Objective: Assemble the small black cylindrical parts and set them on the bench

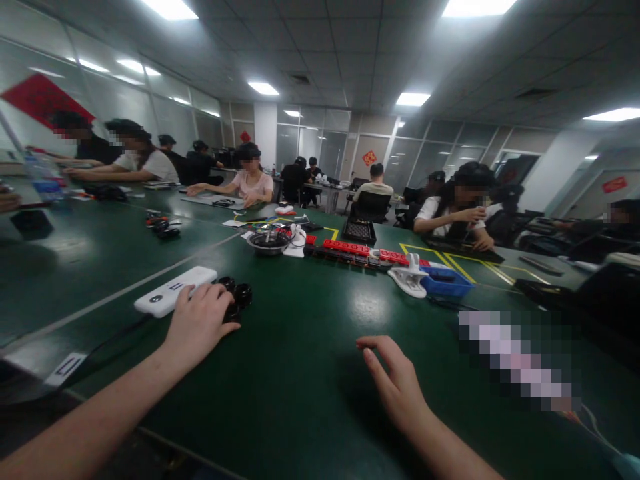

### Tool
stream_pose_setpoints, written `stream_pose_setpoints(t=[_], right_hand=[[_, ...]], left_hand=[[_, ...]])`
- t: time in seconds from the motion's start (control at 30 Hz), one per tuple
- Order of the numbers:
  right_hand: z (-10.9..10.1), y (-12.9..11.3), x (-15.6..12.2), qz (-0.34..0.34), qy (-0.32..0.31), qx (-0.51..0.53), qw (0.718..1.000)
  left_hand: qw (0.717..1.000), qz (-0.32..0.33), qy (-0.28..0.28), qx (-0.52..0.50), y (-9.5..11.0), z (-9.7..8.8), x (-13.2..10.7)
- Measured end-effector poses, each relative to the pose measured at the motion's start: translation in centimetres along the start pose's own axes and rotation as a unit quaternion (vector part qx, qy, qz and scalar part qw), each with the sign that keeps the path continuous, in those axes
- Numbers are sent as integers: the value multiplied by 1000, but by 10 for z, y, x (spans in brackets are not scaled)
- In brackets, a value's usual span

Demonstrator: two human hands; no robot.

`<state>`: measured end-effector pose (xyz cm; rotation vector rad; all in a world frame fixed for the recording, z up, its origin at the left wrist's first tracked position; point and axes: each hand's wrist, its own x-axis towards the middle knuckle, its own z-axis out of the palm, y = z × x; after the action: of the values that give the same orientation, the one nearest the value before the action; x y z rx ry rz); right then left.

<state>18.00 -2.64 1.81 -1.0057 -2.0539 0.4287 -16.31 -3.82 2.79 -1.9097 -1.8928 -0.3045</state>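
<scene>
My left hand [200, 319] reaches over the left part of the green table [300, 373]. Its curled fingers and thumb close around a cluster of glossy black round pieces [242, 293]; their exact kind is unclear. Just behind that hand lies a white power strip [175, 291], partly covered by the fingers. My right hand [395, 380] is above the table at centre right, with a small gap between its bent fingers and thumb. Nothing shows between them.
Across the table's middle stand a metal bowl [269, 241], red block strips [346, 247], a white clamp [409, 281] and a blue bin [447, 281]. A black crate [359, 231] is behind. A blurred-out object [517, 360] lies at right. Several people sit around.
</scene>
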Motion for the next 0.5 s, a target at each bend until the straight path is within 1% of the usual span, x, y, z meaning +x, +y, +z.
stream_pose_setpoints(t=[0.1,0.17,0.27,0.3,0.33,0.37,0.4,0.47,0.5], right_hand=[[-1,-1,0,-4,0,7,1000],[-1,-1,1,-4,2,10,1000],[-1,0,2,3,-8,15,1000],[-1,0,2,7,-15,15,1000],[-1,0,2,12,-23,15,1000],[-1,0,2,16,-31,14,999],[-1,0,2,20,-38,14,999],[-1,-1,2,27,-47,15,998],[-2,-1,2,30,-48,16,998]], left_hand=[[1000,4,20,15,1,-2,-1],[999,-8,40,10,-4,-7,2],[995,-60,74,-26,-27,-16,20],[993,-72,71,-54,-37,-18,29],[991,-77,52,-97,-47,-19,39],[984,-73,10,-159,-57,-18,49],[970,-65,-37,-231,-65,-16,59],[953,-58,-76,-287,-74,-7,75],[944,-62,-86,-313,-76,-2,80]])
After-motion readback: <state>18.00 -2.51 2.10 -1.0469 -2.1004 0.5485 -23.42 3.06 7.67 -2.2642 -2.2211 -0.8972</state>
